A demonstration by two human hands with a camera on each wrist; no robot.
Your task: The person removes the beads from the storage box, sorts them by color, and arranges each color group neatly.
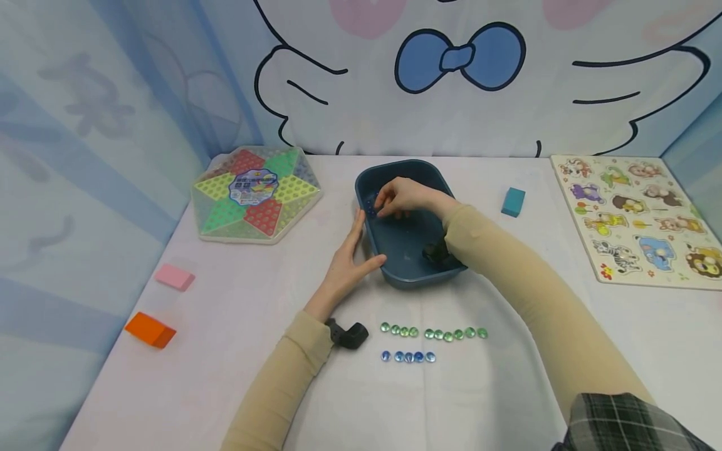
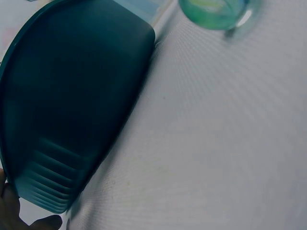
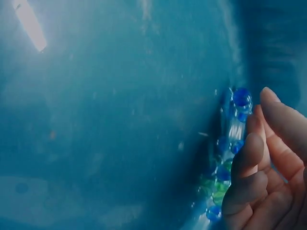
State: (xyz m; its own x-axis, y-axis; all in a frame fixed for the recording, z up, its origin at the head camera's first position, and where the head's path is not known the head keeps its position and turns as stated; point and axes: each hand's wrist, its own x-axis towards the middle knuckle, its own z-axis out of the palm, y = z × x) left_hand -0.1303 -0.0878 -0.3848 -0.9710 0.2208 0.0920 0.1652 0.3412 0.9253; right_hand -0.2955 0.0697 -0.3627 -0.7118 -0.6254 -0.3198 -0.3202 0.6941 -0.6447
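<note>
A dark blue-green plastic bin (image 1: 414, 250) stands on the white-covered table. My left hand (image 1: 351, 266) touches its left side and near rim, fingers extended and thumb spread; in the left wrist view, part of that hand (image 2: 14, 208) shows at the bin's end. Inside the bin, my right hand (image 1: 407, 195) reaches to the left wall with bent fingers. Blue marbles (image 3: 241, 97) and green marbles (image 3: 219, 194) cluster beside its fingertips in the right wrist view, with none visible between thumb and index finger. Nearer me lie a row of green marbles (image 1: 448, 336) and a row of blue marbles (image 1: 419, 357).
At the back left is a hexagonal board-game box (image 1: 225, 213). A pink block (image 1: 175, 277) and an orange block (image 1: 150, 330) lie along the left edge. To the bin's right are a teal block (image 1: 513, 202) and an animal puzzle board (image 1: 637, 219).
</note>
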